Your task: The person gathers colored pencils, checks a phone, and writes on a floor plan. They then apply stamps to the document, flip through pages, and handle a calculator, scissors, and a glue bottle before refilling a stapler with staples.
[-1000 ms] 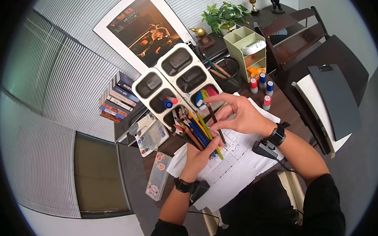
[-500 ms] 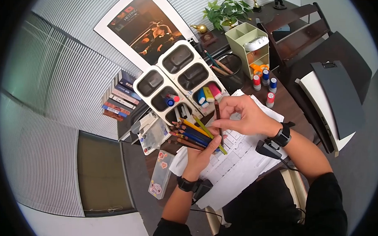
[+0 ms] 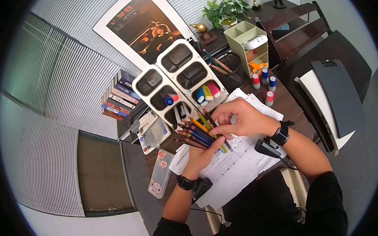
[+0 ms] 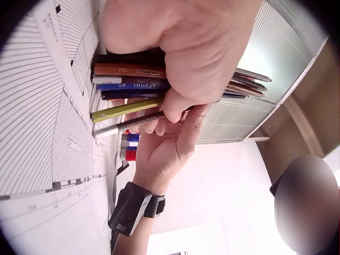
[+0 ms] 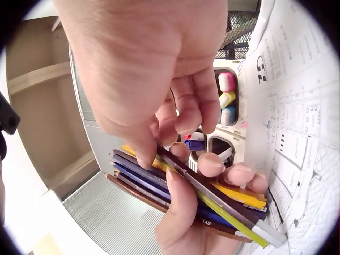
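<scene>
Here the left hand (image 3: 201, 159) wraps thumb and fingers round a bundle of pencils (image 3: 201, 137), "CASTELL" showing on a blue pencil (image 4: 141, 86) poking from that grip, and "14B" on a brown pencil (image 5: 217, 225) right beside the left thumb! Above it, the right hand (image 3: 248, 119) pinches a dark pencil (image 5: 223, 200) between thumb and fingers; printed sheets (image 3: 230, 173) lie beneath both sets of fingers, their small print too fine to read

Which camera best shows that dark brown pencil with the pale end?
The right wrist view: the dark brown pencil runs close-up and largely uncovered down to its pale end. The left wrist view shows that end and a shorter stretch; in the head view it's small, partly hidden by the right hand.
</scene>
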Demonstrator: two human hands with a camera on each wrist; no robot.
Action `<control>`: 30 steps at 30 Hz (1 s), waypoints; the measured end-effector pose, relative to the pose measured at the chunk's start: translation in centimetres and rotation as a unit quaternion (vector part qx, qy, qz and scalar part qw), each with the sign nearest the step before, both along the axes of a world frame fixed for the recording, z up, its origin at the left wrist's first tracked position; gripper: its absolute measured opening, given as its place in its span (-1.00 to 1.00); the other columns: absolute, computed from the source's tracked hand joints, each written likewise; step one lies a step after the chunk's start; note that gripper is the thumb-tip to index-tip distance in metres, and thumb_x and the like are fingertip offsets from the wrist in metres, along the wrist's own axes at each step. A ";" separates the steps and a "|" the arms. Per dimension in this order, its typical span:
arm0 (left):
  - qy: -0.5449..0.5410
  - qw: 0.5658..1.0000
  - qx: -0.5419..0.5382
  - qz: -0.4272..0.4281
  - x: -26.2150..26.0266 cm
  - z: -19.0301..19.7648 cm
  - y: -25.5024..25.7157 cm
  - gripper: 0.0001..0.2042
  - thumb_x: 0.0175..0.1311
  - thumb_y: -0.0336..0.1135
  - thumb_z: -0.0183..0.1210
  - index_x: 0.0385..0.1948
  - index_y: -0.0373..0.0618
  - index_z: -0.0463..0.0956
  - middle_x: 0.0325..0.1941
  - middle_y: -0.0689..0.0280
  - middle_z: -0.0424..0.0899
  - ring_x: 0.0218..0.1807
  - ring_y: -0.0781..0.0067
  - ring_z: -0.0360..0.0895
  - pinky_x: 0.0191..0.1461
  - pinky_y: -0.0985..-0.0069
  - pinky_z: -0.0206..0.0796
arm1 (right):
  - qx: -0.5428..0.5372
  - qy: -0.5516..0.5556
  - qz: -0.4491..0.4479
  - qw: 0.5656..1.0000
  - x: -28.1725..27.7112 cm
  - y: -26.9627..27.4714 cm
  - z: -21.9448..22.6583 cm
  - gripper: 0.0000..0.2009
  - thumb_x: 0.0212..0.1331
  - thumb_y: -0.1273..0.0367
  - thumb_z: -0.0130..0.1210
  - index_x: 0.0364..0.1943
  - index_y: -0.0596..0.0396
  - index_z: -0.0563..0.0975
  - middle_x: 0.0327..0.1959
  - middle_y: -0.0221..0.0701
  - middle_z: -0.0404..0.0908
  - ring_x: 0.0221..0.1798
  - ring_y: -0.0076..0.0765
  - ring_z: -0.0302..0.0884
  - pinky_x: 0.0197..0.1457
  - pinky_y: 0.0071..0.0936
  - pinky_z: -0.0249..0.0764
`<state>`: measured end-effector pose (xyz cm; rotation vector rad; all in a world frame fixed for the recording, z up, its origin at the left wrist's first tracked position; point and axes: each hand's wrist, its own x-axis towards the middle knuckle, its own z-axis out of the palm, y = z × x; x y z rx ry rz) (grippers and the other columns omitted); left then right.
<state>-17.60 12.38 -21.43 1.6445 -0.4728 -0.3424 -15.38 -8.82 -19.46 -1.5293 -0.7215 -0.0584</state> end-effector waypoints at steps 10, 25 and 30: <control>-0.038 0.999 0.008 -0.014 -0.1 -0.3 0.0 -0.89 0.41 -0.45 0.19 -0.13 -0.25 0.59 -0.18 0.32 0.72 -0.10 0.58 0.58 0.01 0.53 0.43 | -0.042 -0.006 -0.028 0.999 0.1 0.1 -0.2 -0.81 0.15 0.37 0.38 -0.33 0.17 0.60 -0.64 -0.51 0.55 -0.68 -0.69 0.32 -0.56 -0.62 0.22; -0.036 0.998 -0.004 -0.046 0.3 -0.1 -0.3 -0.86 0.42 -0.39 0.18 -0.12 -0.25 0.59 -0.19 0.29 0.73 -0.10 0.58 0.59 -0.05 0.59 0.43 | -0.006 0.014 0.031 0.999 -0.2 0.1 0.1 -0.85 0.22 0.44 0.32 -0.26 0.21 0.59 -0.56 -0.44 0.60 -0.62 -0.60 0.56 -0.57 -0.64 0.34; -0.031 0.999 -0.018 -0.033 0.2 -0.4 -0.2 -0.88 0.39 -0.43 0.23 -0.17 -0.27 0.59 -0.25 0.28 0.72 -0.18 0.54 0.65 -0.08 0.54 0.50 | -0.037 0.009 0.011 0.999 -0.4 -0.1 0.6 -0.81 0.15 0.40 0.39 -0.41 0.19 0.59 -0.57 -0.46 0.57 -0.61 -0.62 0.44 -0.54 -0.58 0.30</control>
